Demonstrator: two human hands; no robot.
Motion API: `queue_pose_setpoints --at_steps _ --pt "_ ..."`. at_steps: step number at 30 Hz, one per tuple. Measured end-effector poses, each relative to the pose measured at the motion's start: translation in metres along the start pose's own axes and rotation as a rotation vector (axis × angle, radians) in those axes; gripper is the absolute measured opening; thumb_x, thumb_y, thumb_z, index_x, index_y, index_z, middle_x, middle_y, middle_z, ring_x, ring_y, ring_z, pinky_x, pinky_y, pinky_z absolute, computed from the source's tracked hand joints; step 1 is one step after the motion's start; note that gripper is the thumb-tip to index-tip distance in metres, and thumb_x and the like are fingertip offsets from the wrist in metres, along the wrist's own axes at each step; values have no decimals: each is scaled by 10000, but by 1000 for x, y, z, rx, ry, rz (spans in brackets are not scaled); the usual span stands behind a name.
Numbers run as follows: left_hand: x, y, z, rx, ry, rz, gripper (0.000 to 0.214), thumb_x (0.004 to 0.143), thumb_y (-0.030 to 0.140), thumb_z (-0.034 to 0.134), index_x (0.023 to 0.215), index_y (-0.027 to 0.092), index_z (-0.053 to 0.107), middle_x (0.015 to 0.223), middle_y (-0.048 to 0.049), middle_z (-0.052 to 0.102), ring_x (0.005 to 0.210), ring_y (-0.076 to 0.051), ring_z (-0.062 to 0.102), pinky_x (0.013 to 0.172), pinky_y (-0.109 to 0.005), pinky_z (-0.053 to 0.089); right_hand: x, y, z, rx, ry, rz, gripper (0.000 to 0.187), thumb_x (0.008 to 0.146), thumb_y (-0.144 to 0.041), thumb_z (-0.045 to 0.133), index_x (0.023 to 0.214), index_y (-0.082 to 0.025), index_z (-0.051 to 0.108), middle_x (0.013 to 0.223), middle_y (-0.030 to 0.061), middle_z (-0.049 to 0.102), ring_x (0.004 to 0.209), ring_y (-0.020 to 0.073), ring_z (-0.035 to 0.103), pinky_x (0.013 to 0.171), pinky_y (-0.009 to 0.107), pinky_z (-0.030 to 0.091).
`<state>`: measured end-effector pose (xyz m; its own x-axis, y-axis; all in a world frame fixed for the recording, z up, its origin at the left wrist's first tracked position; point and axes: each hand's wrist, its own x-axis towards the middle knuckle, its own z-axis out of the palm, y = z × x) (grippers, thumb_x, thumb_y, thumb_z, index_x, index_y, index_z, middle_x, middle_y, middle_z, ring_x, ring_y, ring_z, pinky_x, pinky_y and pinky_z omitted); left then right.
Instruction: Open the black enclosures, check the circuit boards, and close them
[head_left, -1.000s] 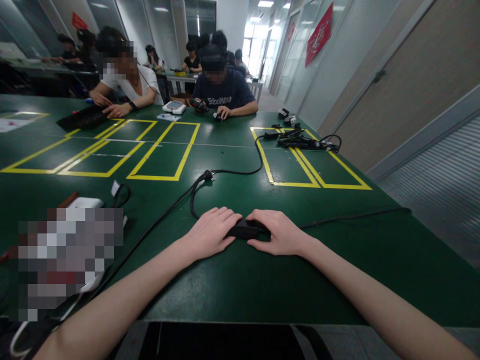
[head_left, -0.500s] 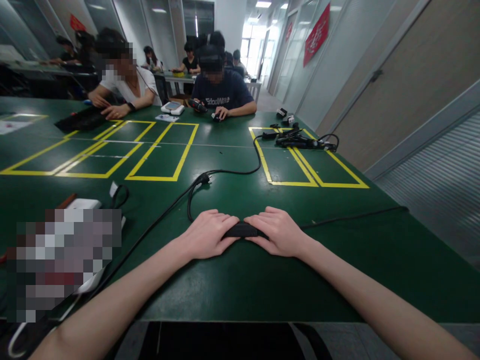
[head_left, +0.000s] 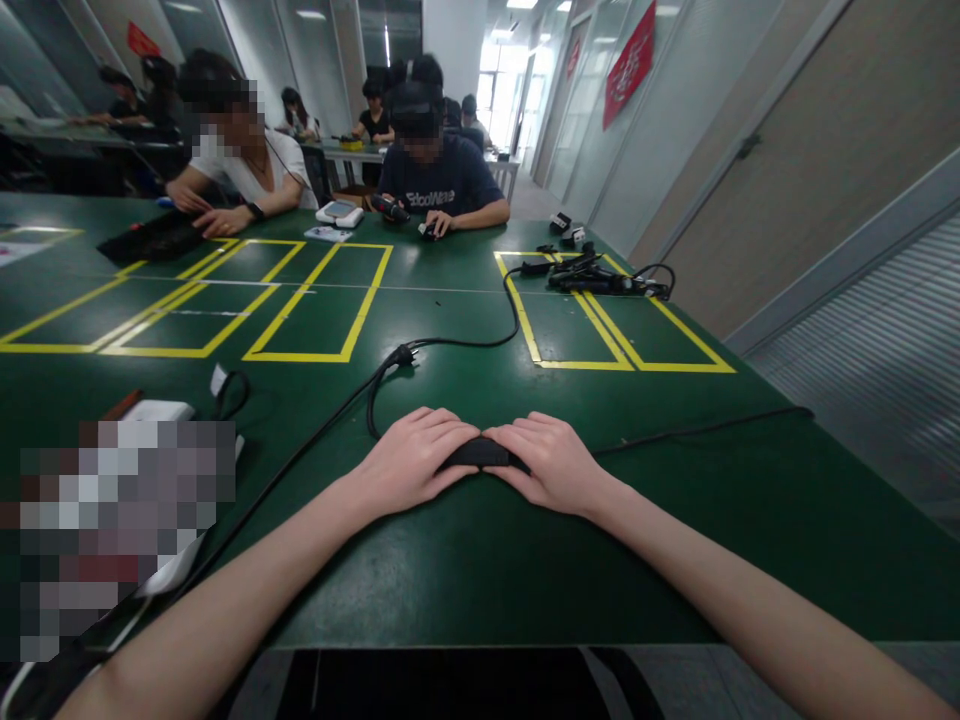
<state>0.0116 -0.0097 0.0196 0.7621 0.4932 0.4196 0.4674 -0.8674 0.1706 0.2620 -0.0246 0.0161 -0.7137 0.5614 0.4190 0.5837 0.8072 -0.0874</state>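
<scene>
A black power adapter (head_left: 475, 455) lies low over the green table, its long body running left to right between my hands. My left hand (head_left: 411, 462) wraps round its left end, thumb on the near side and fingers over the top. Its right end is in my right hand (head_left: 553, 462), gripped the same way. The two sets of fingertips almost meet at the middle, so much of the adapter is hidden. One black cord (head_left: 705, 428) runs off to the right; another curves out behind my left hand toward a plug (head_left: 403, 355).
Yellow tape outlines (head_left: 349, 310) mark the green table (head_left: 450, 590). A bundle of black cables (head_left: 592, 272) lies at the far right. Left of me is a white item (head_left: 161, 411), partly blurred out. Two people sit across the table, one holding a dark power tool (head_left: 390, 208).
My hands have come slightly closer together on the adapter, and my left fingers lie a little further over it. The view has shifted slightly.
</scene>
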Motion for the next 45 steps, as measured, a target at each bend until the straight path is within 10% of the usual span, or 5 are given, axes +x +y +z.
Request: queue_pose_setpoints --at_steps 35,45 --pt "-1 1 6 -37 137 -105 335 1022 435 616 1223 181 698 1033 -89 775 929 -226 712 829 -362 544 0 3 2 84 140 32 252 1027 -359 575 1116 -168 714 931 112 769 792 230 672 724 373 501" --pt "-2 5 4 94 110 28 218 1033 296 580 1176 178 695 1087 -71 790 913 -217 677 834 -371 481 -4 4 -4 727 -106 341 296 896 -441 742 988 -204 590 888 16 687 726 155 630 634 266 516"
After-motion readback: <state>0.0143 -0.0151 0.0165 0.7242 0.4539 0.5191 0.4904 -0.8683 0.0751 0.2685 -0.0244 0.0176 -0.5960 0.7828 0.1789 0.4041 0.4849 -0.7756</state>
